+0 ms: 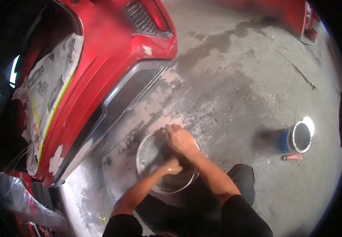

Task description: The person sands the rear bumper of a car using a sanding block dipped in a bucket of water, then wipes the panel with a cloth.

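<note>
A round, pale-rimmed bucket (138, 160) stands on the floor in front of me, with greyish liquid visible inside. My right hand (179, 139) is over its far side, fingers curled closed. Lower and nearer to me, my left hand (173, 166) is closed too, inside the bucket's outline. A dark patch lies between the two hands; whether it is a cloth, another piece of material or shadow is too unclear to tell. What the fingers hold, if anything, is hidden.
On the left stands a red car (99, 43) with pale filler patches and taped newspaper (56, 71). To the right are a blue-and-white can (286, 140) and a red tube (292, 157). A thin rod (297, 71) lies on the stained concrete floor (234, 130). Another red vehicle part (289, 15) is at the top right.
</note>
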A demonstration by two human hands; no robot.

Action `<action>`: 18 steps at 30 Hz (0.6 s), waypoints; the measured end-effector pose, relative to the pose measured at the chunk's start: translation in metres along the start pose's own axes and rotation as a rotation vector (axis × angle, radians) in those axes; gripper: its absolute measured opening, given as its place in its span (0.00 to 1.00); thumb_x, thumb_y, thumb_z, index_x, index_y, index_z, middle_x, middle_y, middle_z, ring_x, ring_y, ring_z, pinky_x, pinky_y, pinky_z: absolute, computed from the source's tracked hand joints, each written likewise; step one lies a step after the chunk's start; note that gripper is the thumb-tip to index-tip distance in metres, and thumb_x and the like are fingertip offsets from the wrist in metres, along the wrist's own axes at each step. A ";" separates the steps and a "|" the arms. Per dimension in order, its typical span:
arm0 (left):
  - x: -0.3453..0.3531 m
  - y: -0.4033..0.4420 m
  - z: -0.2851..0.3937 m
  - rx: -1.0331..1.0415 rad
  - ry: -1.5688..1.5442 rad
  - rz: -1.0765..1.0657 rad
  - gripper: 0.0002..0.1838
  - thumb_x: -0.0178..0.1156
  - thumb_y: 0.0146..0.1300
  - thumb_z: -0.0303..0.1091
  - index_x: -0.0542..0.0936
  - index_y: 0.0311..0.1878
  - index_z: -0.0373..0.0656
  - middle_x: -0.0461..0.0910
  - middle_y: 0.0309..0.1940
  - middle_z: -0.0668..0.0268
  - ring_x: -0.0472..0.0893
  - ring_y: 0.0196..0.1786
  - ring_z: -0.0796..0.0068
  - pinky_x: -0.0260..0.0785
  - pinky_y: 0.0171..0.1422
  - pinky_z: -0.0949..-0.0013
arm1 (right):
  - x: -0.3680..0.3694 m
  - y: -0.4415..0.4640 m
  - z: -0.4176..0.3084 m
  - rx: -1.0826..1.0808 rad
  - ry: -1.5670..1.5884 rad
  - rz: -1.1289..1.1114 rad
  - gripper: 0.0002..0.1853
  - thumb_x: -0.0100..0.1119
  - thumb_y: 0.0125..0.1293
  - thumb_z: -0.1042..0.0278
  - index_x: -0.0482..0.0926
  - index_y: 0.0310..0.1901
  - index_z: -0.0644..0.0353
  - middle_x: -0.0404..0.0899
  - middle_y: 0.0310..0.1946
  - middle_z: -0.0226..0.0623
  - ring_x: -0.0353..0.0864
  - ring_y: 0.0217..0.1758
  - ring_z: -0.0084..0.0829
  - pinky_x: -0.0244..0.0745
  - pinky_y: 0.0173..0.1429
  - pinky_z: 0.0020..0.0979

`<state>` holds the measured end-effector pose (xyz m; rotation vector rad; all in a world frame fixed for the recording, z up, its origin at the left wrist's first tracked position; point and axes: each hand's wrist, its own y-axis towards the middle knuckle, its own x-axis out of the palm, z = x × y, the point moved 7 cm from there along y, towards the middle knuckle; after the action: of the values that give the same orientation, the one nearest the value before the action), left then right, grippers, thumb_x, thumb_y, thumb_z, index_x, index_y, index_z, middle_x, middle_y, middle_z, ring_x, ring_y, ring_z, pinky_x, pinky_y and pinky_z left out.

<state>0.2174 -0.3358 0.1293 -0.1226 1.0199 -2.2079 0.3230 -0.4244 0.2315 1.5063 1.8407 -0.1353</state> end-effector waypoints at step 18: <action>-0.214 -0.190 0.293 0.567 1.780 1.331 0.27 0.62 0.72 0.41 0.77 0.72 0.46 0.71 0.76 0.54 0.72 0.74 0.51 0.65 0.73 0.51 | -0.002 -0.005 0.000 -0.010 0.018 0.018 0.10 0.58 0.73 0.63 0.78 0.45 0.63 0.81 0.36 0.47 0.85 0.45 0.48 0.82 0.49 0.45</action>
<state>0.3780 -0.3022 0.5054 2.2757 0.6286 -0.7574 0.3191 -0.4277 0.2308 1.5211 1.8388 -0.1041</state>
